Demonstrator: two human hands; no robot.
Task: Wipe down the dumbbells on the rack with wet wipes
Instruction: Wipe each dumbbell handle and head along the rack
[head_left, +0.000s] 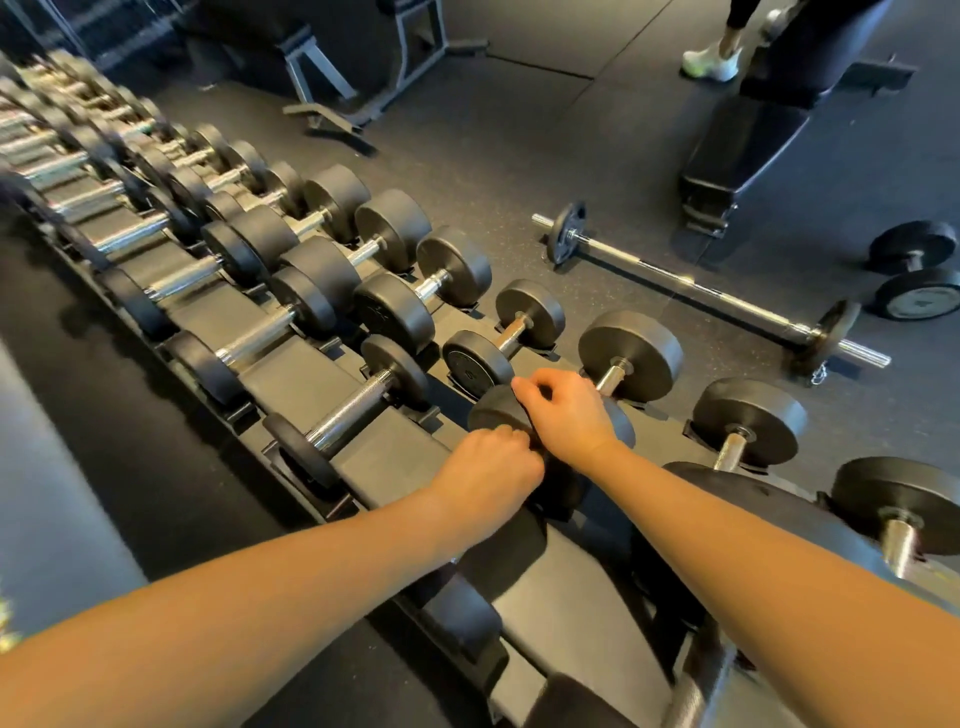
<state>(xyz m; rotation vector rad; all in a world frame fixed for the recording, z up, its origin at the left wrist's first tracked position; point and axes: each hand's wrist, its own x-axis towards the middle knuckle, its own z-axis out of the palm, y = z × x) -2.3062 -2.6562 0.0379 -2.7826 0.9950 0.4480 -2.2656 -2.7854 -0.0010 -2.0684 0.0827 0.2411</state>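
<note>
Right fingers (525, 388) are curled tight, thumb and index tips meeting over the top rim of the near head (493, 413) of one dumbbell (613, 375). We read that as a grip on the head, but whatever lies under the palm is hidden. Left fingers (511, 441) are tucked into a fist against the same head's 7 o'clock edge, and we cannot tell what they hold. Right hand (566, 418) lies across the head, knuckles up. Left hand (488, 465) is just beside it at 8 o'clock, and we cannot tell if the two touch. Bare forearms come in from 8 o'clock (left) and 4 o'clock (right). The dumbbell sits mid-frame in its cradle on the rack (296, 374), its chrome handle running toward 1 o'clock to the far head (631, 353). The rack runs from 10 o'clock to 5 o'clock with two rows of black dumbbells, the far ones blurred. A small neighbour (511, 332) sits at 11 o'clock of the hands, a big neighbour (748, 421) at 3 o'clock. On the floor (493, 156) a barbell (701, 291) lies at 2 o'clock, a small plate near each end. Past it a loose dumbbell (914, 262) lies at the right edge. A black bench (737, 150) is at 1 o'clock, and a pale shoe (711, 62) is near the bench at the top edge.
</note>
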